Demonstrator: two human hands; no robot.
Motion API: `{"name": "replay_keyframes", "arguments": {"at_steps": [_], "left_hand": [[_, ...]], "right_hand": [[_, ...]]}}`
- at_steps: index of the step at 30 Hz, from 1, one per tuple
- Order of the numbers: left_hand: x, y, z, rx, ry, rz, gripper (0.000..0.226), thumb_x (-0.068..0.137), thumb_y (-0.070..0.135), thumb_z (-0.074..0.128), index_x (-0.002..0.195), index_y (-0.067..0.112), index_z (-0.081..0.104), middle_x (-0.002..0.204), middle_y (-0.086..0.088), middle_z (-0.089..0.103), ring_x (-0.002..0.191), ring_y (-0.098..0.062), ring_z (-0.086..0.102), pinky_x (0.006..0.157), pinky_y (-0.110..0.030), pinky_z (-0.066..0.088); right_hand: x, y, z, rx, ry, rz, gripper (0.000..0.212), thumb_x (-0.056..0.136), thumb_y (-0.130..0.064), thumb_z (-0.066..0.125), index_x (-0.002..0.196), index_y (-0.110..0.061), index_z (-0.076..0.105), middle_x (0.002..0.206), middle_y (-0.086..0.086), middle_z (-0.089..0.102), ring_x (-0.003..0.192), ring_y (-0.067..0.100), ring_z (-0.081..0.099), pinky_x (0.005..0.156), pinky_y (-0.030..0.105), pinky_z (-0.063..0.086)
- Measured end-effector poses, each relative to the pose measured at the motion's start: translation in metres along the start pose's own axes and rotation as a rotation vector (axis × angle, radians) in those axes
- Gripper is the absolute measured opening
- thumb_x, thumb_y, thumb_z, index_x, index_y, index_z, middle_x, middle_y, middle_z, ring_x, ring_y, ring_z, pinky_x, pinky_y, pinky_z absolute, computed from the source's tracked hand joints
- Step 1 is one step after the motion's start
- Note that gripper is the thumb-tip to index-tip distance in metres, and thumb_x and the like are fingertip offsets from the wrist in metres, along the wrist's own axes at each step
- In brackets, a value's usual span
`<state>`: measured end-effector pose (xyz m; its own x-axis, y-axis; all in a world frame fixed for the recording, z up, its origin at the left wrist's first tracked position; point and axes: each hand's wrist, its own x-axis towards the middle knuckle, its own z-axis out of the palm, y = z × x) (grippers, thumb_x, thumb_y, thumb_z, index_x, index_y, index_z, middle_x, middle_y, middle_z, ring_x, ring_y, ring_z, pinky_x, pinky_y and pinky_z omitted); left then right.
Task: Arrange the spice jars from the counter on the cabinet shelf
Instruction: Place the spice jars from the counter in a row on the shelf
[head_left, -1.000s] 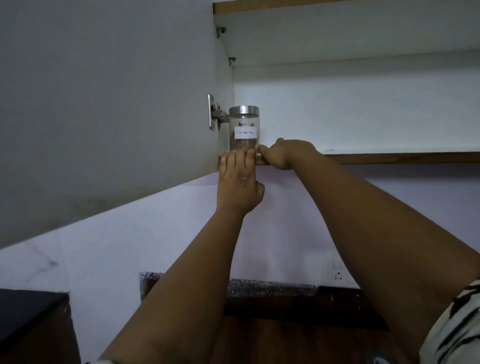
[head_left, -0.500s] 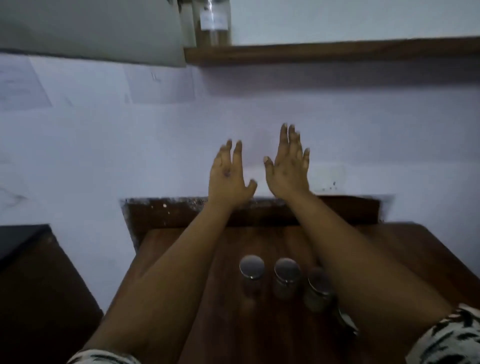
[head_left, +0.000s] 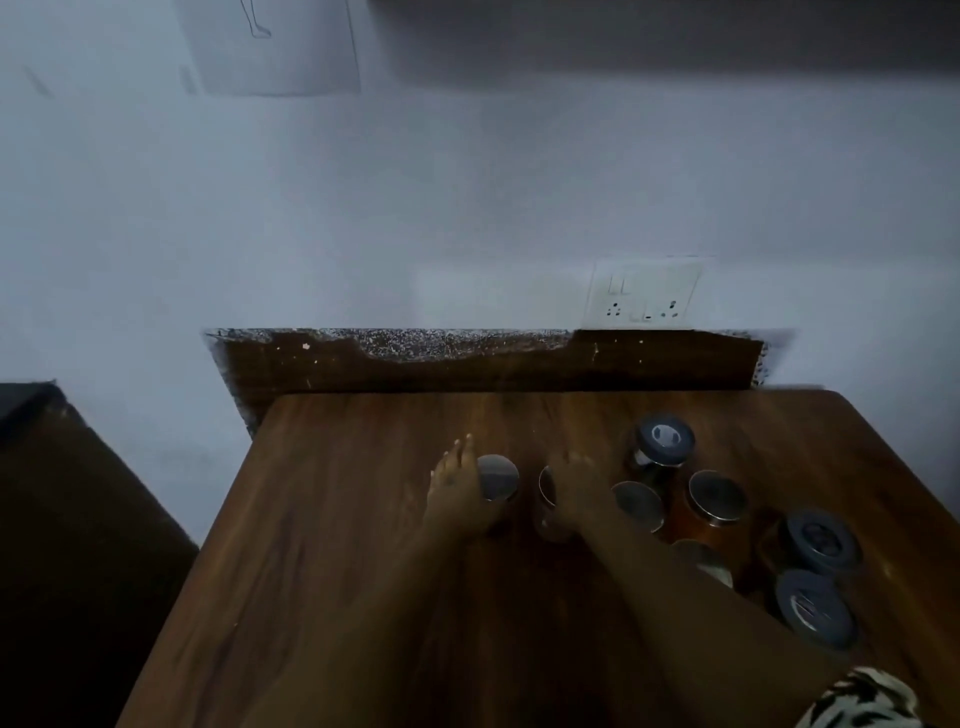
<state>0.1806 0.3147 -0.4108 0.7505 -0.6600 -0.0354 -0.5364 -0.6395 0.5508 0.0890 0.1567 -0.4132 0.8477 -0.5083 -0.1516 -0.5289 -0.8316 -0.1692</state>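
Several spice jars stand on the wooden counter (head_left: 337, 519). My left hand (head_left: 454, 496) rests against the left side of a steel-lidded jar (head_left: 500, 477), fingers stretched out along it. My right hand (head_left: 574, 493) lies over a second steel-lidded jar (head_left: 544, 501) and hides most of it; motion blur hides its grip. More steel-lidded jars (head_left: 717, 496) and grey-lidded jars (head_left: 665, 439) cluster to the right. The cabinet shelf is out of view; only its dark underside (head_left: 675, 36) shows at the top.
A wall socket plate (head_left: 644, 296) sits above the counter's dark backsplash (head_left: 363, 364). A dark unit (head_left: 62, 519) stands lower at the left. My right forearm crosses in front of the jar cluster at the right.
My view has dropped from the shelf to the counter. Both hands came down from the shelf edge, passed in front of the wall, and now reach the two nearest jars.
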Motion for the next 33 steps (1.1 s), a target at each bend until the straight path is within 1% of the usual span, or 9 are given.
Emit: {"name": "replay_keyframes", "arguments": {"at_steps": [6,13,17,20,22,24,27,30,33], "left_hand": [[0.001,0.004,0.004,0.041,0.149,0.155,0.084,0.089,0.034,0.062,0.154,0.010,0.014,0.161,-0.004,0.019,0.150,-0.021,0.013,0.120,-0.043,0.021],[0.010,0.012,0.002,-0.036,0.158,0.206,0.088,0.085,0.041,0.066,0.153,0.010,0.020,0.159,-0.006,0.023,0.147,-0.023,0.018,0.116,-0.037,0.024],[0.009,0.035,-0.014,-0.487,0.077,0.161,0.103,0.060,0.062,0.077,0.146,0.024,0.033,0.147,0.000,0.029,0.137,-0.019,0.031,0.109,-0.040,0.037],[0.012,0.061,-0.024,-0.814,0.064,0.136,0.101,0.056,0.042,0.091,0.140,0.029,0.038,0.139,0.007,0.041,0.126,-0.009,0.047,0.097,-0.028,0.049],[0.018,0.076,-0.033,-0.928,0.049,0.177,0.089,0.056,0.031,0.092,0.132,0.033,0.046,0.127,0.010,0.057,0.110,-0.002,0.060,0.081,-0.019,0.055],[0.023,0.091,-0.045,-1.005,0.034,0.194,0.077,0.059,0.029,0.091,0.126,0.032,0.051,0.117,0.005,0.066,0.105,-0.010,0.066,0.080,-0.028,0.059],[0.025,0.112,-0.063,-1.080,0.032,0.140,0.077,0.060,0.035,0.089,0.128,0.026,0.053,0.119,0.000,0.067,0.106,-0.018,0.066,0.089,-0.043,0.058],[0.029,0.129,-0.081,-1.216,-0.058,0.117,0.074,0.067,0.043,0.081,0.130,0.018,0.053,0.121,-0.009,0.067,0.108,-0.026,0.067,0.094,-0.051,0.054],[0.029,0.142,-0.100,-1.264,-0.086,0.117,0.061,0.081,0.050,0.071,0.129,0.018,0.050,0.123,-0.011,0.065,0.108,-0.027,0.066,0.085,-0.045,0.057]], "right_hand": [[0.003,0.009,0.012,-0.075,0.094,0.015,0.074,0.075,-0.048,0.073,0.137,-0.023,0.042,0.141,0.006,0.046,0.130,0.027,0.042,0.107,0.040,0.034],[0.009,0.009,-0.024,0.018,0.027,0.098,0.075,0.070,-0.049,0.077,0.132,-0.023,0.043,0.139,0.007,0.044,0.130,0.029,0.039,0.108,0.044,0.033],[0.010,0.003,-0.100,0.202,0.055,0.058,0.057,0.058,-0.048,0.080,0.102,-0.017,0.058,0.107,0.007,0.060,0.096,0.022,0.059,0.075,0.033,0.051],[0.004,-0.006,-0.157,0.319,0.111,0.052,0.051,0.056,-0.052,0.080,0.088,-0.013,0.066,0.086,0.004,0.069,0.079,0.018,0.068,0.072,0.034,0.059],[-0.003,-0.012,-0.186,0.395,0.167,0.031,0.058,0.059,-0.068,0.074,0.083,-0.015,0.068,0.077,-0.001,0.070,0.073,0.013,0.068,0.067,0.030,0.056],[-0.011,-0.016,-0.206,0.411,0.301,0.039,0.077,0.060,-0.089,0.055,0.081,-0.016,0.067,0.079,-0.005,0.063,0.077,0.011,0.060,0.064,0.027,0.046],[-0.020,-0.015,-0.220,0.607,0.358,0.030,0.085,0.068,-0.094,0.031,0.092,-0.019,0.063,0.093,-0.007,0.060,0.095,0.016,0.054,0.078,0.032,0.040],[-0.024,-0.010,-0.217,0.935,0.280,-0.025,0.073,0.080,-0.084,0.032,0.119,-0.027,0.054,0.124,-0.002,0.058,0.113,0.019,0.054,0.094,0.038,0.044],[-0.027,-0.011,-0.209,1.264,0.249,-0.051,0.065,0.082,-0.079,0.038,0.122,-0.031,0.055,0.126,-0.002,0.060,0.115,0.018,0.058,0.097,0.039,0.048]]}}
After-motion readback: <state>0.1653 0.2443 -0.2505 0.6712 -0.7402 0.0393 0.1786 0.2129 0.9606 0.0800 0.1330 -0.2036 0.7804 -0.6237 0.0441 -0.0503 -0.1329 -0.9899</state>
